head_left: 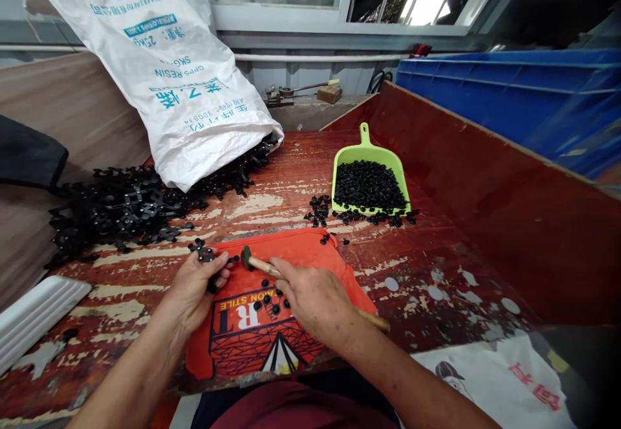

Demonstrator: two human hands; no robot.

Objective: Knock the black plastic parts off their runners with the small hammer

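Note:
My left hand (198,285) is closed around a black plastic piece with several round-ended arms (202,250); one arm sticks out to the right over an orange-red printed cloth (286,254). In my right hand (313,293) is a small hammer (262,265), gripped by its wooden handle. Its dark green head lies just right of the piece's outstretched arm, over the cloth. Several small black round parts (266,299) are scattered on the cloth between my hands. My fingers partly hide the black piece.
A white woven sack (194,92) spills a heap of black plastic pieces (126,206) at the left. A green dustpan (365,149) holds small black parts, with more around its lip. Wooden boards (485,202) border the worn red tabletop. Behind the right board stands a blue crate (514,92).

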